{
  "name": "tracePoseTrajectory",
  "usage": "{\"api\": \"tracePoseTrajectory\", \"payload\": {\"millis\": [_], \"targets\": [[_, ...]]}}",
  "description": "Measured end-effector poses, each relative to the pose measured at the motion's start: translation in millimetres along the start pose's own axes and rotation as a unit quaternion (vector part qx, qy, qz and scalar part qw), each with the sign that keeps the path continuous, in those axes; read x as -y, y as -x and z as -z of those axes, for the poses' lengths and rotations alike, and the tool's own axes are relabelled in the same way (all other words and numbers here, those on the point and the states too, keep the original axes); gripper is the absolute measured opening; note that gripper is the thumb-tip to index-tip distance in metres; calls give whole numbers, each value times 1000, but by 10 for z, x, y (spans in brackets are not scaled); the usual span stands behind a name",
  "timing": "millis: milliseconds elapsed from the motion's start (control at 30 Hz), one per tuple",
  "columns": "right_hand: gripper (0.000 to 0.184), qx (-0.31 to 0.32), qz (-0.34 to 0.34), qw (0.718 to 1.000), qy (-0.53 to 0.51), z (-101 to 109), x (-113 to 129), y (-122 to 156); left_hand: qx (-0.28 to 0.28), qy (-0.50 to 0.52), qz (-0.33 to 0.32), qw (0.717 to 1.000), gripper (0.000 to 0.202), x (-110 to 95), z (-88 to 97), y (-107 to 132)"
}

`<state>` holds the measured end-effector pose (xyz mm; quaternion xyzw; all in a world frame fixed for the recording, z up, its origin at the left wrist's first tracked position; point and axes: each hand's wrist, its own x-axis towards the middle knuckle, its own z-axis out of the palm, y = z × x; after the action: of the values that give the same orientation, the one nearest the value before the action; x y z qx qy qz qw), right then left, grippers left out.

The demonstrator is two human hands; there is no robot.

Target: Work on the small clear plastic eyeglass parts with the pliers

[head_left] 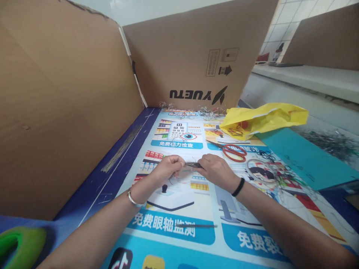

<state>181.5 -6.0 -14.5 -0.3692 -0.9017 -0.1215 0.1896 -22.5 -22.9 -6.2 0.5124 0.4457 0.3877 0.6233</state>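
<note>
Left hand (167, 169) had fingers pressed together at tip of dark tool (193, 164), pinched item unclear; right hand (217, 170) clenched other end. Tool hung between 2 hands, over printed sheet (175, 200). Orange-handled scissors (238, 153) lay beyond, near yellow bag (269, 121).

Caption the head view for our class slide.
Right hand grips a pliers-like tool, its tip at the left hand; orange-handled scissors nearby on a poster.
</note>
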Motion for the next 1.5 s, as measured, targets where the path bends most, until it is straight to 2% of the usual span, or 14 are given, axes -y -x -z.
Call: {"api": "tracePoseTrajectory", "payload": {"millis": [100,333,800,1000,1200,1500], "targets": [[31,13,5,1000,-17,-2,-8,4,25,0,11,1000,11,-32,27,6],[34,49,1,997,-56,16,15,1,45,16,18,999,14,-63,35,21],[38,36,6,994,-104,-50,11,37,94,39,16,995,14,-41,83,21],[36,64,2,988,-140,-38,16,11,100,52,29,993,16,-66,57,47],[35,58,33,986,-150,-24,-30,13,132,61,63,987,17,-29,81,40],[37,39,79,982,-170,-4,16,6,218,113,128,961,14,-20,131,56]]}}
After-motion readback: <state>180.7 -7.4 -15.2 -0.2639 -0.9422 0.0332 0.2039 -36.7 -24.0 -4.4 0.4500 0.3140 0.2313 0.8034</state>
